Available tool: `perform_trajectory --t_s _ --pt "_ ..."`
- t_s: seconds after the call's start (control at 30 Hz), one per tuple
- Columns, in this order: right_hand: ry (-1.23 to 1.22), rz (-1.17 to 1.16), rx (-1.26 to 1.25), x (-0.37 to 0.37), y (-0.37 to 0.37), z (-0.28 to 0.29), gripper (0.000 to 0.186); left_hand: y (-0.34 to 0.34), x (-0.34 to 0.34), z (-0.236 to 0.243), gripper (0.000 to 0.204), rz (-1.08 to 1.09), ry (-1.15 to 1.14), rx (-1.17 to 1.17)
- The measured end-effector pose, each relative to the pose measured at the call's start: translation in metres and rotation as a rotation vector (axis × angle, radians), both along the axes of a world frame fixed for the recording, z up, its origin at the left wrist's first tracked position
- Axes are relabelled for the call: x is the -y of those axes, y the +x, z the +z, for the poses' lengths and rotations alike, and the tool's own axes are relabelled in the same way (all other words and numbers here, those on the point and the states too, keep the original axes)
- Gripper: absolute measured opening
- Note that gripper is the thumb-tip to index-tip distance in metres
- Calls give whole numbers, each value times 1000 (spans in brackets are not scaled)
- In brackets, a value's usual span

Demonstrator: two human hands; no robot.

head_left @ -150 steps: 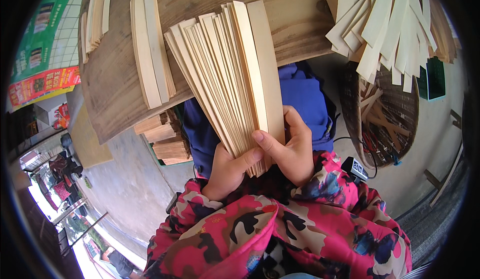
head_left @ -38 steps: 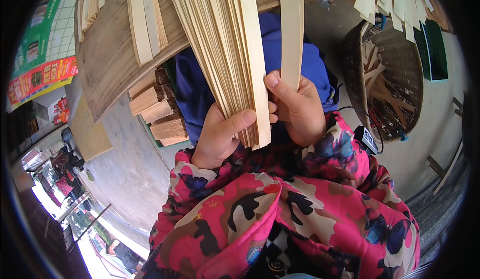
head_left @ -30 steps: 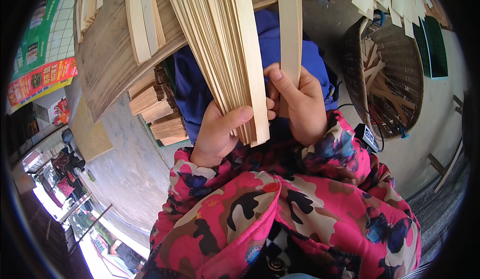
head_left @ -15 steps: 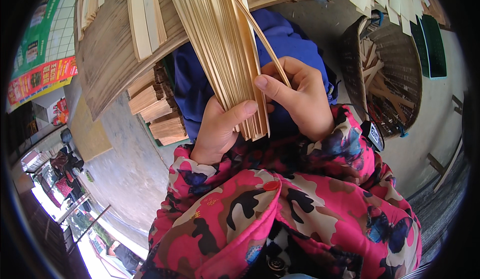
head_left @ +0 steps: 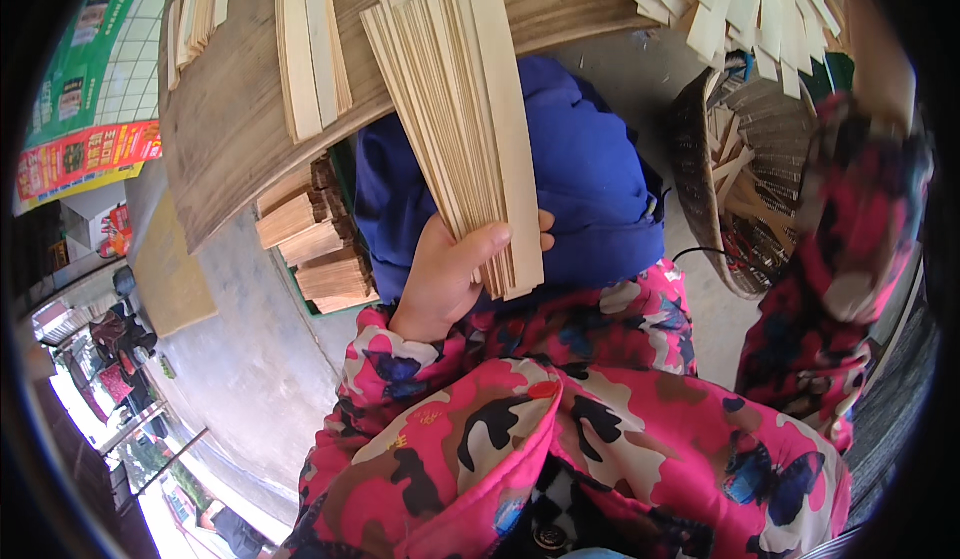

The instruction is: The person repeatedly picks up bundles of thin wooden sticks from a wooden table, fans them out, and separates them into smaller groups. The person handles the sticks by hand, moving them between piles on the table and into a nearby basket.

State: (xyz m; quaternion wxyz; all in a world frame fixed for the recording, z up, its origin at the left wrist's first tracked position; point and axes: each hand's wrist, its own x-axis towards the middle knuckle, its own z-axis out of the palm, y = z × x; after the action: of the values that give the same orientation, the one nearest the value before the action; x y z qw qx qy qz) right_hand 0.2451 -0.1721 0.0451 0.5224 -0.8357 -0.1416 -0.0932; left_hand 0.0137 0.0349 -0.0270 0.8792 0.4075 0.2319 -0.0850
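My left hand [head_left: 442,271] is closed round the lower end of a fanned stack of thin pale wooden strips [head_left: 465,119]. Its thumb presses on the front of the stack, and fingertips show past the right edge. The strips tilt up and away over the blue cloth on my lap [head_left: 595,169]. Far out at the upper right, my right hand [head_left: 885,79] is smeared by motion and its fingers cannot be made out. It is nearest to a loose pile of pale strips [head_left: 735,9] at the far right of the board.
A wooden board [head_left: 225,109] crosses the far side, bearing a bundle of strips [head_left: 305,49] and another bundle [head_left: 200,9]. Below it, stacked strips [head_left: 325,244] fill a green crate. A wicker basket [head_left: 695,159] with scattered strips stands at the right, partly behind my right arm.
My right hand has left the stack and swung out to the far upper right. The narrow, bent strip it held is no longer beside the stack. My left hand keeps its grip.
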Motion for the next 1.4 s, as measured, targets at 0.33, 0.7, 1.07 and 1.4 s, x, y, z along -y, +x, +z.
perform_trajectory --t_s 0.33,0.7,1.07,1.4 --pt "698 403 -1005 -64 -146 -81 22 2 2 -3 37 41 57 51" --pt "583 357 -787 -74 -119 -75 8 1 6 1 39 43 201 4" --pt "401 -99 -49 -23 -11 8 29 4 -1 8 38 52 57 127" --pt "1019 559 -1225 -79 -130 -78 10 6 -2 5 42 -13 11 162"
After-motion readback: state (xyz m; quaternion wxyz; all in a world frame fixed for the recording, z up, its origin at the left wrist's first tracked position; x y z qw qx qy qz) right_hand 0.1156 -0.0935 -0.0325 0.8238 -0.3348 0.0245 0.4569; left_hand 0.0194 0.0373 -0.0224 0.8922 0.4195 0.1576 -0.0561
